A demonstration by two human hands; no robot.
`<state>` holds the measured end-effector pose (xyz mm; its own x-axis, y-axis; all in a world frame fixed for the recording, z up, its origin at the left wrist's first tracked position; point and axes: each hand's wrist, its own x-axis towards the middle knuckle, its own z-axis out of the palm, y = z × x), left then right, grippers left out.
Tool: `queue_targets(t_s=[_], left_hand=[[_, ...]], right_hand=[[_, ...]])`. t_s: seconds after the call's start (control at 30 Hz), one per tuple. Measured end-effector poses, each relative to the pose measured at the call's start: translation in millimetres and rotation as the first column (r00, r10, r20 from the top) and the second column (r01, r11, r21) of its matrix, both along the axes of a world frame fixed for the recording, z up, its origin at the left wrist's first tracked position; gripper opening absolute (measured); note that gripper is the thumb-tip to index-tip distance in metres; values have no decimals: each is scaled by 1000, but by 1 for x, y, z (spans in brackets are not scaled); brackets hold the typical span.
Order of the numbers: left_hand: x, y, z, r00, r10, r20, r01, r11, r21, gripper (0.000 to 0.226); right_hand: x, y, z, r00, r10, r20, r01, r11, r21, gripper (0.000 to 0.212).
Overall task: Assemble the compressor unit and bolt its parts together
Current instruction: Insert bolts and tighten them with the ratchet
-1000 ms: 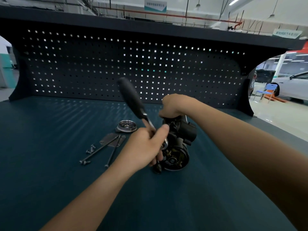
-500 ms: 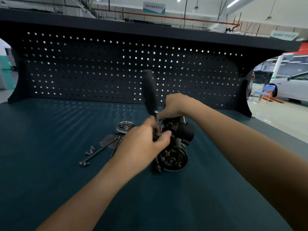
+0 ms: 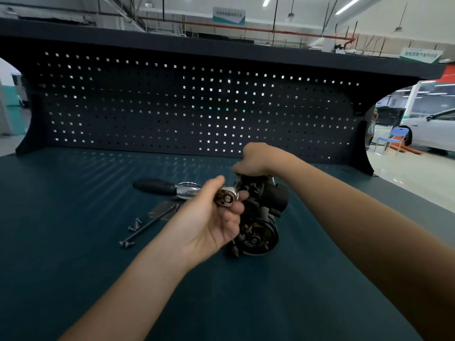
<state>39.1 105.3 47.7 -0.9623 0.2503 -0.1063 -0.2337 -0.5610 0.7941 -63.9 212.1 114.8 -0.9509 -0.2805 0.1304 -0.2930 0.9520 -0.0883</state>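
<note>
Nearest me, the left hand curls its fingers round the ratchet wrench at its chrome head, beside the black compressor, round end facing me, mid-bench on the teal mat. The right hand grips its top. The overhead sign is too blurred to read.

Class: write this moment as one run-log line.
left hand: grips chrome black-handled ratchet wrench at its head | right hand: grips black compressor unit | long steel bolt: loose on teal bench
</note>
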Motion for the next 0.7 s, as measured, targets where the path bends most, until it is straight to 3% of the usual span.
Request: queue_targets(t_s=[0.03, 0.07, 0.13, 0.2, 0.23, 0.3, 0.33, 0.37, 0.43, 0.5, 0.53, 0.6, 0.63, 0.67, 0.7], left_hand=[[-2, -2, 1, 995, 42, -95, -63, 973, -223, 45], [-3, -4, 3, 973, 58, -224, -157, 877, -454, 46], [-2, -5, 6, 877, -72, -474, -375, 513, -772, 51], [0, -3, 6, 778, -243, -579, -572, 109, -813, 53], [0, -1, 5, 746, -293, -598, -630, -22, -776, 52], [-2, 3, 4, 713, -310, -629, -680, -85, -728, 52], [-3, 3, 5, 730, -280, -624, -658, -39, -752, 53], [-4, 2, 5, 759, -230, -609, -611, 71, -788, 53], [-4, 1, 6, 858, -73, -508, -422, 465, -778, 51], [-2, -4, 5, 966, 38, -255, -162, 858, -487, 48], [-2, -7, 4, 992, 28, -125, -58, 968, -244, 48], [0, -11, 3, 998, -53, 39, 45, 980, 192, 45], [1, -11, 3, 996, -68, 58, 51, 962, 268, 44], [0, -10, 2, 998, -50, 49, 37, 975, 221, 44], [-1, -8, 1, 1000, 0, 11, -1, 998, 61, 46]], right_hand=[[0, 0, -1, 1000, -7, 0, 7, 1000, -1, 32], [-1, 0, -2, 1000, -16, -5, 16, 1000, -1, 32], [0, 1, -3, 999, -31, -14, 30, 999, -12, 31], [1, 1, -4, 1000, -28, 1, 28, 999, -15, 31], [2, 1, -4, 1000, -22, 12, 23, 1000, -14, 28], [3, 0, -4, 1000, -26, 2, 26, 1000, -4, 21], [3, 0, -4, 999, -35, -15, 35, 999, 12, 20], [2, -1, -5, 999, -42, -32, 43, 999, 32, 21], [-2, -1, -5, 998, -51, -42, 53, 997, 53, 25], [-5, -2, -3, 998, -53, -21, 54, 998, 35, 27], [-6, -2, -2, 998, -54, -10, 54, 998, 17, 28], [-7, -4, -1, 999, -55, 2, 55, 998, -9, 28], [-7, -5, -2, 999, -55, 1, 55, 998, -10, 27], [-7, -6, -2, 998, -56, -1, 56, 998, -7, 27], [-7, -6, -3, 998, -59, 0, 59, 998, -7, 28]])
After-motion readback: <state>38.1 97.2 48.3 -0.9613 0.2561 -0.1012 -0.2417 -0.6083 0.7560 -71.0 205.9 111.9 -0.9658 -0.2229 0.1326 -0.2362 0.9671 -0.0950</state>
